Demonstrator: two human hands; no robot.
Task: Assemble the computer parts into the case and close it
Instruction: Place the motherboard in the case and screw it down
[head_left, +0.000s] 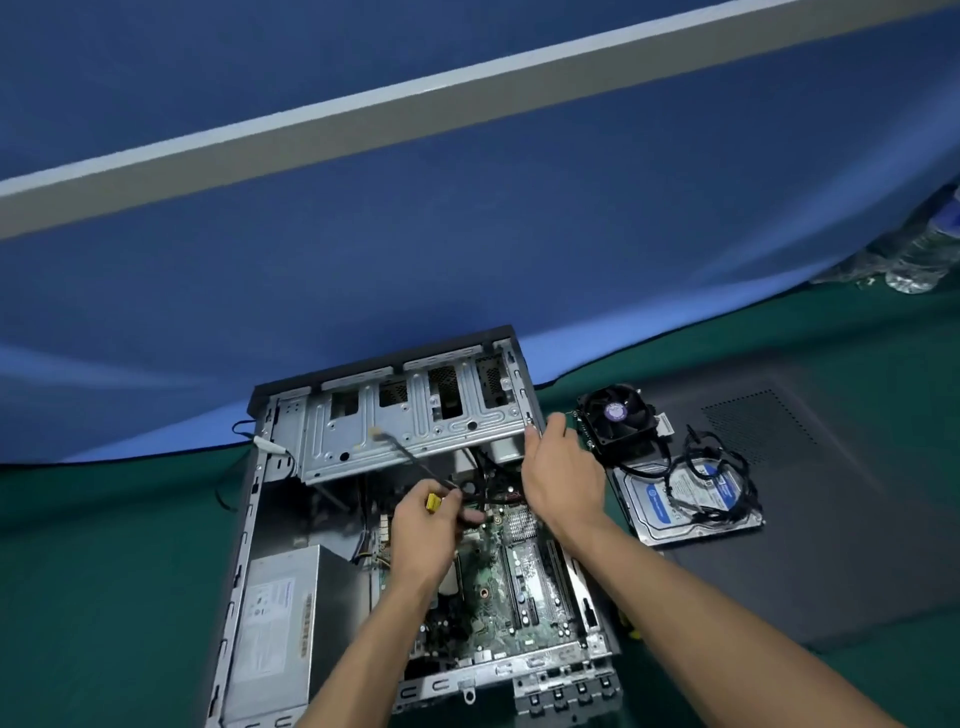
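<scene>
- Two bare forearms enter from the bottom edge and reach into the open computer case (244, 545), which lies on its side on a green mat (104, 571).
- Left hand (423, 525): fingers curled around a yellow-handled tool (434, 502) and a bundle of black cables (488, 499) above the motherboard; the tool's tip cannot be made out.
- Right hand (558, 483): fingers pinch the right corner of the drive cage (415, 421), a stamped sheet-metal bracket with rectangular cut-outs.
- Motherboard (514, 577): green circuit board with long dark slots, partly hidden by both wrists.
- Power supply (280, 623): plain grey metal box in the case's left half; its white label carries print too small to read.
- Cooler fan (618, 421): black, square-framed, with a purple hub sticker of illegible text, right of the case.
- Hard drive (691, 512): flat metal body with a blue-and-white label, unreadable, draped with a looped black cable.
- Dark side panel (831, 499): perforated vent patch, lying flat on the mat beneath the fan and drive.
- Clear plastic bottles (919, 260): cut off at the right edge.
</scene>
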